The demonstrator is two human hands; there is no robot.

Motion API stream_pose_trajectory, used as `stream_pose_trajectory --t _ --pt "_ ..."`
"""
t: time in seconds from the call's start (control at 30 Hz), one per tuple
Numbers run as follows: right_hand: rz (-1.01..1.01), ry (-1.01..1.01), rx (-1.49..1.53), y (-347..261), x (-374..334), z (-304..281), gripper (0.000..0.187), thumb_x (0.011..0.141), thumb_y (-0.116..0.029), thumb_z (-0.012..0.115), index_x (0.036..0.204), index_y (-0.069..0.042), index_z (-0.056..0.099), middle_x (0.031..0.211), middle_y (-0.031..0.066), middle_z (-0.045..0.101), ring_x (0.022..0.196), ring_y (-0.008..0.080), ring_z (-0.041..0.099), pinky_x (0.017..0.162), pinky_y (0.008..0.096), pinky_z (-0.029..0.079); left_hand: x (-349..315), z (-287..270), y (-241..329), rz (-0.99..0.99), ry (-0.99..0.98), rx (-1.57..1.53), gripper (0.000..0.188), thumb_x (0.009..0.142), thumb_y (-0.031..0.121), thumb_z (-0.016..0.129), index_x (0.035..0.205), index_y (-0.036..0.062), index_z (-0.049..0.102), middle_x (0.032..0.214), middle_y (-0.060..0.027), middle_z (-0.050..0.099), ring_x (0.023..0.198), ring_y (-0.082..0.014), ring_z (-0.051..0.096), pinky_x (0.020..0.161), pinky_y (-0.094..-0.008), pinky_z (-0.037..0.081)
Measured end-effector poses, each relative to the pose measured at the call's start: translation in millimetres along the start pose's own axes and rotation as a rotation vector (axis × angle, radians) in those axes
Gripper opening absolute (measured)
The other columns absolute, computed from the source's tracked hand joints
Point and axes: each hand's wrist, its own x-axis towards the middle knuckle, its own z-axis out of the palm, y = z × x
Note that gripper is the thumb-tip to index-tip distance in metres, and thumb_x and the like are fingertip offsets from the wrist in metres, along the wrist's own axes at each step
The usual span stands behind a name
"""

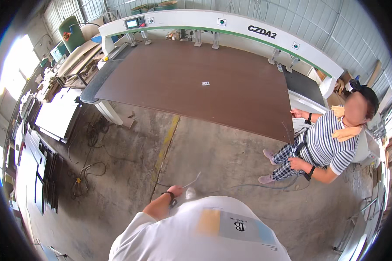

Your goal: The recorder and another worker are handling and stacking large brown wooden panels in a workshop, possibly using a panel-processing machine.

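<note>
Low in front of my white shirt, my left hand (pixel 175 190) is closed around what looks like an air blow gun (pixel 192 182). Its thin, pale, bent nozzle points up and to the right, while its body is hidden in my fingers. Beside the hand, to the left, a bit of dark hose shows. My right hand is out of sight. Beyond a stretch of floor lies a large brown board (pixel 187 74) with a small white label (pixel 205 83) on it. The board's near edge is well away from my left hand.
The board rests on a long machine with a white beam (pixel 231 22). At the right, a co-worker (pixel 331 135) in a striped shirt has one hand at the board's edge. Cables (pixel 85 178) lie on the floor at left, near stacked panels (pixel 41 169).
</note>
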Motion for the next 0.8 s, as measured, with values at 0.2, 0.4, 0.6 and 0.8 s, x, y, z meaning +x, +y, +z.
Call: stream_pose_trajectory --t 0.2,0.4,0.6,0.8 --pt "0.017 0.016 0.058 -8.0 -2.4 -3.0 0.03 0.082 -0.033 0.05 0.085 -0.007 0.066 0.086 0.0126 0.066 0.08 0.0296 0.062 0.07 0.0418 0.048 -0.6 2.2 18.5 0.124 -0.009 0.155 0.014 0.079 0.016 0.052 0.085 0.011 0.063 0.078 -0.0016 0.065 0.067 -0.0161 0.061 0.061 -0.0309 0.049" --pt "0.012 0.014 0.098 -17.3 -1.6 -3.1 0.031 0.081 -0.034 0.051 0.083 -0.007 0.066 0.084 0.0129 0.066 0.079 0.0297 0.062 0.07 0.0414 0.048 -5.6 -2.8 22.3 0.355 0.026 0.665 0.016 0.081 0.011 0.049 0.088 0.0098 0.065 0.088 -0.002 0.065 0.073 -0.016 0.064 0.068 -0.0295 0.051" --pt "0.019 0.037 0.138 -15.1 0.8 -1.3 0.032 0.081 -0.035 0.052 0.082 -0.006 0.066 0.082 0.0133 0.066 0.077 0.0297 0.062 0.069 0.041 0.048 -19.5 -27.3 52.0 0.002 -0.119 0.181 0.028 0.085 0.027 0.043 0.095 0.0127 0.065 0.103 -0.009 0.062 0.097 -0.0278 0.059 0.082 -0.0393 0.048" --pt "-0.003 0.057 0.173 -8.0 2.4 6.8 0.033 0.08 -0.036 0.053 0.08 -0.006 0.067 0.081 0.0136 0.066 0.075 0.0298 0.062 0.069 0.0405 0.048 -21.7 -28.1 38.0 0.054 -0.047 0.247 0.026 0.084 0.027 0.047 0.089 0.008 0.065 0.083 -0.0055 0.068 0.071 -0.0166 0.065 0.066 -0.031 0.051"
